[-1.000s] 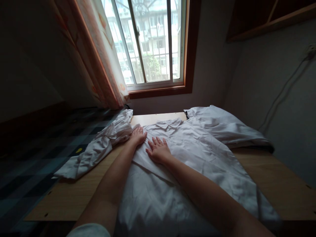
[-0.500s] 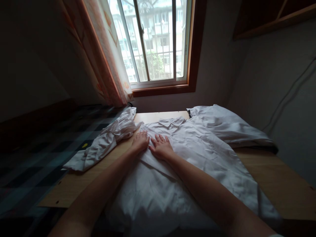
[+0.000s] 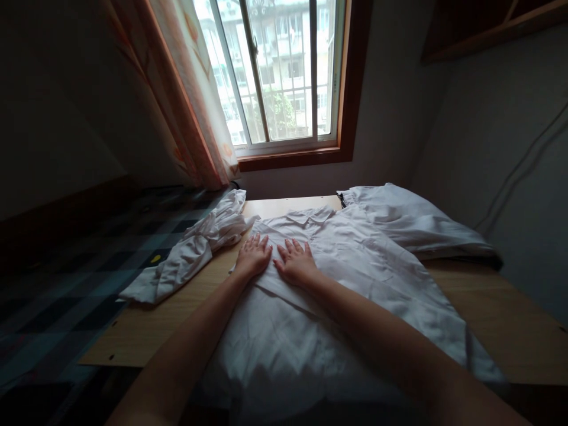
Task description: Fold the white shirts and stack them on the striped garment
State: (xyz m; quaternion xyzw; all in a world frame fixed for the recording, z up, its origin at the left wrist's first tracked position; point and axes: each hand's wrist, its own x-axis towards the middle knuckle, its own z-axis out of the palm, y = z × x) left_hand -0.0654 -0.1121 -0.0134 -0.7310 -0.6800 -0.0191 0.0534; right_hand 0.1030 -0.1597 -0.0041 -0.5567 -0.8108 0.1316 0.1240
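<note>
A white collared shirt (image 3: 355,278) lies spread on a wooden board (image 3: 497,319), its collar toward the window and its lower part near me. My left hand (image 3: 254,255) rests flat on the shirt's left side, below the collar, with fingers spread. Close beside it, my right hand (image 3: 296,261) also lies flat on the cloth, fingers apart. Neither hand grips anything. Creases run through the fabric below my palms. The cloth directly beneath the hands and forearms is hidden.
Bunched white cloth (image 3: 190,248) lies along the board's left edge, beside a dark checked cover (image 3: 89,266). More white fabric (image 3: 408,219) with a dark edge lies at the right. Beyond are a window (image 3: 284,71), an orange curtain (image 3: 190,106) and a wall shelf (image 3: 497,35).
My right hand has shifted slightly right and its fingers have spread wider. The left hand's fingers are also more spread. Both palms remain on the shirt, and the view has moved slightly.
</note>
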